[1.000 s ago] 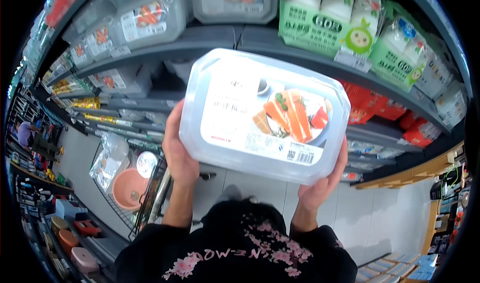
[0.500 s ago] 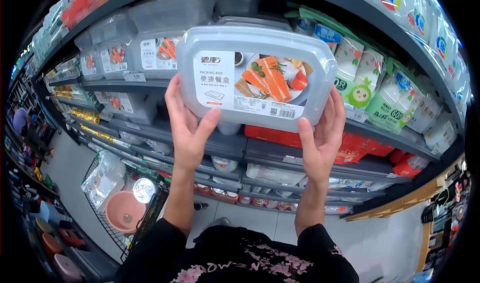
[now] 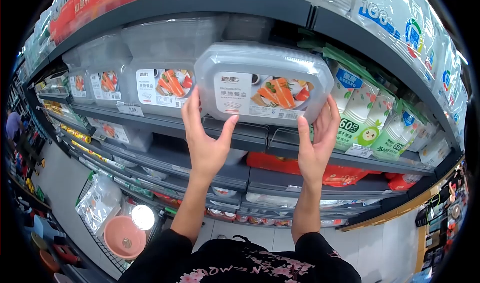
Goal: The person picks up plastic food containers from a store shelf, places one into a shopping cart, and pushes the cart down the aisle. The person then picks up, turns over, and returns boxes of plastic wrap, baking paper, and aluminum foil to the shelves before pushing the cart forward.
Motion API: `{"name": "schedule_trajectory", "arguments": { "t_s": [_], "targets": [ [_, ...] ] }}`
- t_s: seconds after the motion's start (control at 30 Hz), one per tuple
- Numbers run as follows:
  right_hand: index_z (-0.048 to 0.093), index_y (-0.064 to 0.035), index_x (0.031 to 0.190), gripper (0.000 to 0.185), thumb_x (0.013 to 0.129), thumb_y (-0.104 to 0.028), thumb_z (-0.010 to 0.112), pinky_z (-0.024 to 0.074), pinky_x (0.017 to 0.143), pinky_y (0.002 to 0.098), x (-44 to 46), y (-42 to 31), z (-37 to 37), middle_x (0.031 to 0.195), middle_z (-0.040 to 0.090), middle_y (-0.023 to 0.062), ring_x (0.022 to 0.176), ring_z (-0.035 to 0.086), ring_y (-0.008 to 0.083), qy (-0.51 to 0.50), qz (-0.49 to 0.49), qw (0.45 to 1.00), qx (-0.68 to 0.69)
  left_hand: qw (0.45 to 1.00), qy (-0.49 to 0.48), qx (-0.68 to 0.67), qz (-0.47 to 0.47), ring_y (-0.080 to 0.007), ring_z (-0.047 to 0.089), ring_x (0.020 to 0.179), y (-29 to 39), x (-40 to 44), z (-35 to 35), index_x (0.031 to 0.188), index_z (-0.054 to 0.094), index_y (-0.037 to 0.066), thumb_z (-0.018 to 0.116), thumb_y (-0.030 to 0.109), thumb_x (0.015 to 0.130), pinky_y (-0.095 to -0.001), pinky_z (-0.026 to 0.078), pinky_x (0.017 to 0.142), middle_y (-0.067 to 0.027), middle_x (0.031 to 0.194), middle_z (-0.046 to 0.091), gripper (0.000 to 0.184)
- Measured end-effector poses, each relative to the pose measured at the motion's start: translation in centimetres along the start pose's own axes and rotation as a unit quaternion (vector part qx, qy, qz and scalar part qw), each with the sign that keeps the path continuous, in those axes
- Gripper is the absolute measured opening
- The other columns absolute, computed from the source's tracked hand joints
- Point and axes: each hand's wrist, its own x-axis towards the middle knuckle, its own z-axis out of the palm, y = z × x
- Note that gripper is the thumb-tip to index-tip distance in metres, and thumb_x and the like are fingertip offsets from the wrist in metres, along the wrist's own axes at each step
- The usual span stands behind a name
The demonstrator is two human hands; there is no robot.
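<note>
Between my two hands is a clear plastic food container pack (image 3: 265,85), its label showing sliced salmon on a plate. It sits at the shelf front, tilted slightly, label toward me. My left hand (image 3: 207,140) grips its lower left corner, thumb at the bottom edge and fingers along the side. On the lower right corner, my right hand (image 3: 318,138) holds it the same way. Just left of it stand similar packs of food containers (image 3: 162,58) on the same shelf. To the right are green-and-white bags of paper cups (image 3: 357,105).
A wire shopping cart (image 3: 102,248) at lower left carries a pink basin (image 3: 125,237) and plastic-wrapped goods (image 3: 100,203). An upper shelf edge (image 3: 240,2) runs above the pack. Lower shelves hold red packages (image 3: 345,175). Someone in purple (image 3: 14,124) is at far left.
Both hands have moved the container pack forward, away from me, to the shelf front beside the similar packs. The view has shifted too, with the upper shelf now lower in the picture.
</note>
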Motion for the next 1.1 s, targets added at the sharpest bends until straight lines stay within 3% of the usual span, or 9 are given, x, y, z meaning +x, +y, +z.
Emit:
{"name": "schedule_trajectory", "arguments": {
  "t_s": [0.23, 0.3, 0.4, 0.5, 0.67, 0.77, 0.87, 1.03, 1.1],
  "targets": [
    [0.032, 0.0021, 0.146, 0.062, 0.092, -0.004, 0.063, 0.0326, 0.112, 0.0370, 0.0, 1.4, 0.3, 0.144, 0.043, 0.0261, 0.134, 0.044, 0.0297, 0.026, 0.012, 0.996, -0.085, 1.000, 0.000, -0.027, 0.004, -0.0276, 0.048, 0.125, -0.1, 0.3, 0.8, 0.146, 0.039, 0.002, 0.076, 0.005, 0.079, -0.0387, 0.038, 0.105, -0.0152, 0.135, 0.048, 0.076],
    [0.038, 0.0020, 0.144, 0.058, 0.091, -0.003, 0.063, 0.0361, 0.109, 0.0377, 0.1, 1.1, 0.3, 0.138, 0.050, 0.0257, 0.132, 0.048, 0.0303, 0.035, 0.024, 0.991, -0.129, 0.999, -0.025, -0.010, 0.020, -0.0332, 0.048, 0.124, -0.2, 0.3, 1.0, 0.147, 0.037, 0.001, 0.074, 0.009, 0.083, -0.0412, 0.040, 0.102, -0.0196, 0.135, 0.045, 0.074],
    [0.044, -0.0006, 0.141, 0.055, 0.090, -0.004, 0.064, 0.0403, 0.105, 0.0377, -0.3, 0.8, 0.3, 0.132, 0.056, 0.0231, 0.125, 0.054, 0.0291, 0.042, 0.028, 0.978, -0.204, 1.000, -0.024, 0.006, 0.015, -0.0289, 0.051, 0.123, -0.2, 0.4, 0.9, 0.143, 0.043, 0.000, 0.075, 0.006, 0.081, -0.0385, 0.040, 0.103, -0.0168, 0.134, 0.050, 0.070],
    [0.049, -0.0015, 0.138, 0.052, 0.089, -0.007, 0.066, 0.0427, 0.101, 0.0384, -0.8, 0.2, 0.1, 0.129, 0.059, 0.0204, 0.117, 0.058, 0.0290, 0.059, 0.027, 0.972, -0.226, 0.996, -0.045, 0.075, 0.015, -0.0306, 0.052, 0.123, -0.7, 0.0, 1.0, 0.141, 0.046, -0.002, 0.075, 0.007, 0.081, -0.0380, 0.041, 0.103, -0.0182, 0.135, 0.049, 0.067],
    [0.052, -0.0010, 0.134, 0.047, 0.089, -0.010, 0.066, 0.0417, 0.100, 0.0406, -1.6, 1.2, -0.5, 0.130, 0.057, 0.0188, 0.117, 0.055, 0.0311, 0.038, -0.005, 0.957, -0.288, 0.997, -0.044, 0.061, -0.003, -0.0383, 0.044, 0.127, -0.3, -1.1, 1.5, 0.142, 0.042, -0.005, 0.074, 0.016, 0.083, -0.0444, 0.035, 0.106, -0.0209, 0.138, 0.045, 0.070],
    [0.055, -0.0014, 0.132, 0.046, 0.089, -0.011, 0.068, 0.0405, 0.101, 0.0400, -2.0, 0.9, -0.2, 0.129, 0.055, 0.0172, 0.119, 0.053, 0.0306, 0.037, -0.032, 0.946, -0.320, 0.992, -0.024, 0.117, 0.036, -0.0405, 0.039, 0.133, -0.3, -2.1, 1.7, 0.143, 0.039, -0.006, 0.072, 0.019, 0.085, -0.0474, 0.031, 0.110, -0.0227, 0.142, 0.043, 0.072],
    [0.057, -0.0024, 0.130, 0.044, 0.089, -0.012, 0.069, 0.0400, 0.102, 0.0394, -2.6, 0.7, 0.0, 0.130, 0.053, 0.0153, 0.120, 0.053, 0.0298, 0.042, -0.035, 0.945, -0.323, 0.981, -0.072, 0.179, 0.038, -0.0421, 0.024, 0.144, -0.2, -3.4, 1.3, 0.147, 0.033, -0.004, 0.069, 0.024, 0.088, -0.0520, 0.021, 0.116, -0.0240, 0.153, 0.032, 0.074],
    [0.058, -0.0040, 0.129, 0.044, 0.087, -0.012, 0.069, 0.0347, 0.107, 0.0473, -4.2, 0.0, 0.7, 0.134, 0.050, 0.0175, 0.124, 0.049, 0.0348, 0.016, -0.031, 0.957, -0.288, 0.976, -0.099, 0.193, 0.030, -0.0419, 0.026, 0.143, 0.2, -5.2, 0.0, 0.147, 0.034, -0.002, 0.069, 0.022, 0.087, -0.0516, 0.022, 0.116, -0.0207, 0.154, 0.031, 0.073],
    [0.061, -0.0053, 0.126, 0.041, 0.086, -0.011, 0.069, 0.0279, 0.113, 0.0522, -5.5, -0.7, 1.1, 0.135, 0.051, 0.0167, 0.127, 0.049, 0.0348, -0.036, -0.049, 0.957, -0.285, 0.979, -0.140, 0.146, 0.018, -0.0395, 0.031, 0.143, 0.8, -6.2, -1.1, 0.146, 0.039, 0.000, 0.071, 0.017, 0.087, -0.0459, 0.028, 0.114, -0.0200, 0.152, 0.037, 0.069]
  ]
}}
